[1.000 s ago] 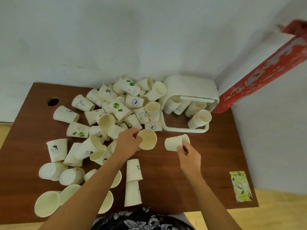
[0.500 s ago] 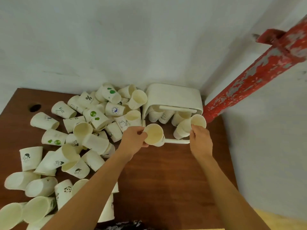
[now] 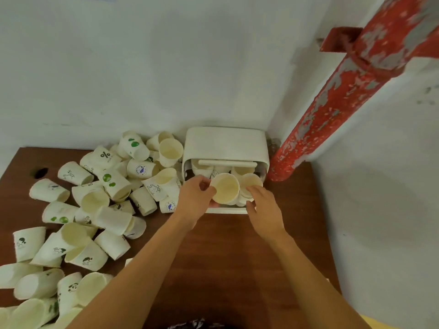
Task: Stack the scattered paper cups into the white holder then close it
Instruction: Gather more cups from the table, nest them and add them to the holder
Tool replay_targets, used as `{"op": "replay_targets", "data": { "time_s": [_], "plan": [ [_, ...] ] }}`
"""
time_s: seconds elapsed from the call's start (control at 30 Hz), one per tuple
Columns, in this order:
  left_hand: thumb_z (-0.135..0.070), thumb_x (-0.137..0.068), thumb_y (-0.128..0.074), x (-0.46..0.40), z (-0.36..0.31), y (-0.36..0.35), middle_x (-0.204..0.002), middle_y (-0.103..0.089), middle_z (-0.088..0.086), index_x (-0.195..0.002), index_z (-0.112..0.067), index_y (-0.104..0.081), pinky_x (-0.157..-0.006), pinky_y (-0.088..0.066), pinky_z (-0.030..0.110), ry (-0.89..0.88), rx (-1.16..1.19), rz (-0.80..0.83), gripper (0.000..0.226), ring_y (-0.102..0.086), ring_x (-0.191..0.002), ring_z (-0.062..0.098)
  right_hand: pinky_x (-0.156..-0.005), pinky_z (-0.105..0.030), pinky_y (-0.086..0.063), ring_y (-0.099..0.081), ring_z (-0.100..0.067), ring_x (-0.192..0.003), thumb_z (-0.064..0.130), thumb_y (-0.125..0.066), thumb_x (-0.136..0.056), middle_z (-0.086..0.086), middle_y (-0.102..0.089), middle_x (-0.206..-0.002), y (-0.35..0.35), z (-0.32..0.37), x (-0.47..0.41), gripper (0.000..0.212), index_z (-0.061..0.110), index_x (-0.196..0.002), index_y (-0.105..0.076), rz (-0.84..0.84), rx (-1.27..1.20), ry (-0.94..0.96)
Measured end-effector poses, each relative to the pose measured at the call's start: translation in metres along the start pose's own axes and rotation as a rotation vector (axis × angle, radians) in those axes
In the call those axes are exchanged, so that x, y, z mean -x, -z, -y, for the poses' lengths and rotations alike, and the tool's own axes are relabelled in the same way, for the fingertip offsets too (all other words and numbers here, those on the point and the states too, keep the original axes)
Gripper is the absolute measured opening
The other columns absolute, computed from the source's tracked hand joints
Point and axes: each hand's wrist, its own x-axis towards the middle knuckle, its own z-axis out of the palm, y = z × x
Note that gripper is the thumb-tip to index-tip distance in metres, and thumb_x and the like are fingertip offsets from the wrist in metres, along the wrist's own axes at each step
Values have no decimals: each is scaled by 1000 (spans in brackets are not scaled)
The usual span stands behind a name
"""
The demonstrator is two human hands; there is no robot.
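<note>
- The left hand (image 3: 197,198) grips a paper cup (image 3: 225,188) by its side wall, fingers and thumb curled round it, mouth tilted up toward the camera, right at the open front of the white holder (image 3: 225,143).
- The right hand (image 3: 262,205) rests over a second cup (image 3: 250,184) just beside the first. Its fingers are bent down onto the rim, but whether they truly pinch the cup cannot be told from here.
- The holder sits at the back of the counter (image 3: 237,245), in the corner by the red pipe (image 3: 344,96). Its lid is raised, and several cups already show inside, under the bar across the opening.
- To do this step well, I would turn each cup so its mouth matches the cups already inside, then slide it straight into the one ahead so they nest rather than jam side by side.
- Keep the grip light, since thin paper walls probably crumple and then refuse to nest.
- Seat one cup fully before the other; two hands pushing at once in that narrow opening could knock the rows askew.
- The task looks early, because a large heap of loose cups (image 3: 107,186) lies on the counter to the left, so the lid stays up for now.
</note>
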Motion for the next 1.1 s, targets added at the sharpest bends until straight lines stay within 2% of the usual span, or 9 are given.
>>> {"op": "replay_targets", "data": {
  "time_s": [0.13, 0.3, 0.4, 0.5, 0.6, 0.7, 0.83, 0.93, 1.1],
  "plan": [
    [-4, -86, -60, -6, -11, -24, -89, -61, 9, -90, -4, -58, -49, -47, 11, -2, -49, -70, 4, -65, -71, 14, -102, -22, -36, -40, -12, -133, 16, -54, -98, 7, -48, -144, 4, -15, 7, 41, 21, -139, -51, -103, -148, -39],
    [-3, -83, -63, -24, -17, -59, -90, -61, 11, -80, -5, -54, -63, -61, 32, 121, 77, -47, 10, -69, -75, 20, -99, -33, -52, -53, -7, -119, 17, -56, -97, 13, -54, -133, 1, -42, 16, 37, 26, -133, -55, -111, -274, -128],
    [-3, -84, -64, -34, -17, -80, -92, -62, 12, -86, -2, -56, -68, -62, 37, 172, 112, -34, 9, -69, -73, 19, -93, -24, -52, -57, -5, -110, 13, -57, -96, 10, -54, -132, 4, -53, 21, 39, 24, -134, -56, -96, -352, -203],
    [-4, -85, -65, -41, -12, -95, -97, -63, 12, -89, -3, -58, -63, -62, 34, 228, 106, -37, 8, -68, -79, 22, -88, -18, -49, -57, -4, -106, 12, -55, -97, 9, -54, -132, 7, -61, 25, 38, 23, -134, -55, -76, -380, -231],
    [-4, -84, -65, -45, -5, -100, -99, -64, 14, -78, -9, -53, -55, -59, 27, 253, 83, -84, 14, -69, -81, 26, -87, -18, -48, -58, -4, -105, 12, -53, -97, 8, -55, -131, 9, -68, 27, 36, 22, -132, -57, -71, -400, -250],
    [-5, -85, -63, -45, -1, -99, -94, -63, 11, -76, -9, -49, -49, -56, 24, 243, 28, -133, 17, -67, -69, 20, -83, -8, -42, -57, -3, -105, 12, -53, -98, 10, -56, -129, 9, -69, 28, 35, 21, -132, -57, -56, -406, -272],
    [-8, -86, -64, -46, 1, -94, -82, -63, 8, -77, -9, -50, -58, -61, 35, 242, 5, -166, 16, -66, -55, 15, -81, -6, -41, -58, -2, -105, 11, -53, -98, 9, -59, -125, 5, -62, 28, 33, 21, -129, -59, -50, -427, -280],
    [-14, -87, -66, -46, 3, -91, -86, -68, 12, -85, -9, -56, -57, -60, 31, 234, 28, -110, 11, -71, -68, 23, -77, -2, -40, -57, 0, -104, 12, -53, -98, 12, -60, -121, 3, -53, 27, 32, 22, -127, -60, -25, -431, -282],
    [-25, -89, -66, -43, 9, -82, -98, -68, 9, -110, -12, -60, -75, -61, 37, 229, 51, 132, 25, -71, -87, 24, -79, -3, -39, -57, 0, -102, 14, -52, -99, 14, -60, -120, -3, -40, 30, 31, 24, -127, -60, 3, -406, -261]
  ]
}}
